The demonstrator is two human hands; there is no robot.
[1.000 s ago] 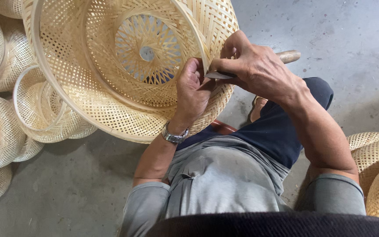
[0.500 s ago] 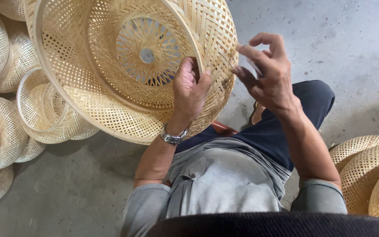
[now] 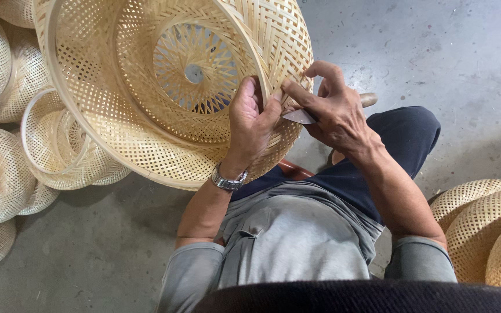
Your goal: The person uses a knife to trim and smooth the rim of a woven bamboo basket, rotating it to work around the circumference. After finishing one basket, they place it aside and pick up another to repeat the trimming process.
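A large woven bamboo basket [image 3: 117, 116] lies tilted on its side, its open mouth toward me, resting against my lap. My left hand [image 3: 251, 123], with a metal wristwatch, grips the basket's near rim with the fingers hooked inside. My right hand [image 3: 330, 110] is closed around a knife [image 3: 300, 116] with a pale blade and a wooden handle that sticks out behind the hand. Its thumb and forefinger pinch a strip at the rim, right beside my left hand.
Stacks of finished woven baskets [image 3: 7, 145] lie on the concrete floor at the left. More domed baskets [image 3: 488, 232] sit at the lower right. My knees in dark shorts and a grey shirt fill the lower middle. A red stool edge [image 3: 294, 169] shows under my leg.
My right hand lifted away from the rim with fingers spread half a second ago, then came back down to the rim beside my left hand. The basket barely moved.
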